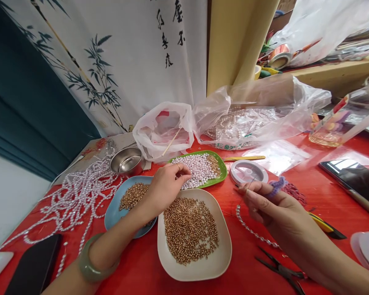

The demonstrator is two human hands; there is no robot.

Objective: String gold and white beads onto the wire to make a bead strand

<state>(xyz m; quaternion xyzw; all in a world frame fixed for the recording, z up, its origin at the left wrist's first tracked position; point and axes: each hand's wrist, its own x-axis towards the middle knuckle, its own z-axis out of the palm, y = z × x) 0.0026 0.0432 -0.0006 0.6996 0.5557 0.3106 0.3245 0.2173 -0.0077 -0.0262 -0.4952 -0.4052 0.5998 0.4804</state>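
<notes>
My left hand (pixel 172 178), with a ring on one finger, reaches over the green tray (pixel 224 168) of white pearl beads (pixel 199 166). Its fingers are curled together at the near edge of the beads; whatever they pinch is hidden. To the right, my right hand (pixel 266 200) pinches a thin beading thread (pixel 249 185) between thumb and forefinger. A strand of pearl beads (pixel 249 229) curves down below that hand and partly behind the forearm. Between the arms stands a cream dish (pixel 224 262) holding small gold beads (pixel 187 229).
Under my left forearm is a blue plate (pixel 112 213) with gold beads. Bead strands (pixel 76 188) and a metal bowl (pixel 127 161) lie left. A spool (pixel 249 171), pliers (pixel 283 270), utility knife (pixel 326 225) and phone (pixel 353 180) lie right. Plastic bags (pixel 166 127) stand behind.
</notes>
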